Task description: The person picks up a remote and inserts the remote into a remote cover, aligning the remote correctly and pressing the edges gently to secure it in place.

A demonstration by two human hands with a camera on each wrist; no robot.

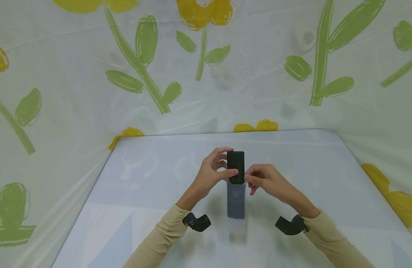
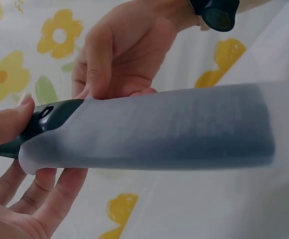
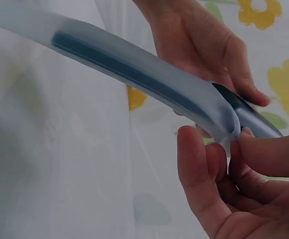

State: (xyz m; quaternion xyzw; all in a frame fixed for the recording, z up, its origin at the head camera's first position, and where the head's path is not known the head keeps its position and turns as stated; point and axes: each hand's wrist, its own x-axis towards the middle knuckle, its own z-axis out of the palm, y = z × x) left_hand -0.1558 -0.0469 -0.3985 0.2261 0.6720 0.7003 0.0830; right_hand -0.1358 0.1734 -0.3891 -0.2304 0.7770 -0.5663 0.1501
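A long, slim black device (image 1: 235, 162), rounded at its end and resembling a remote control, stands roughly upright in front of me. Its lower part sits inside a frosted plastic sleeve (image 1: 235, 203), whose see-through end extends past the device. My left hand (image 1: 210, 172) holds the bare top, thumb across the front and fingers behind. A small oval mark shows on the dark end (image 2: 46, 111) in the left wrist view. With thumb and fingertips, my right hand (image 3: 248, 186) pinches the sleeve's mouth (image 3: 232, 127) at the device's right edge.
A pale, glossy table (image 1: 142, 186) lies under both hands. Behind it and at the sides hangs a white cloth (image 1: 253, 89) printed with yellow flowers and green leaves. Black wrist cameras (image 1: 196, 222) sit on both beige sleeves.
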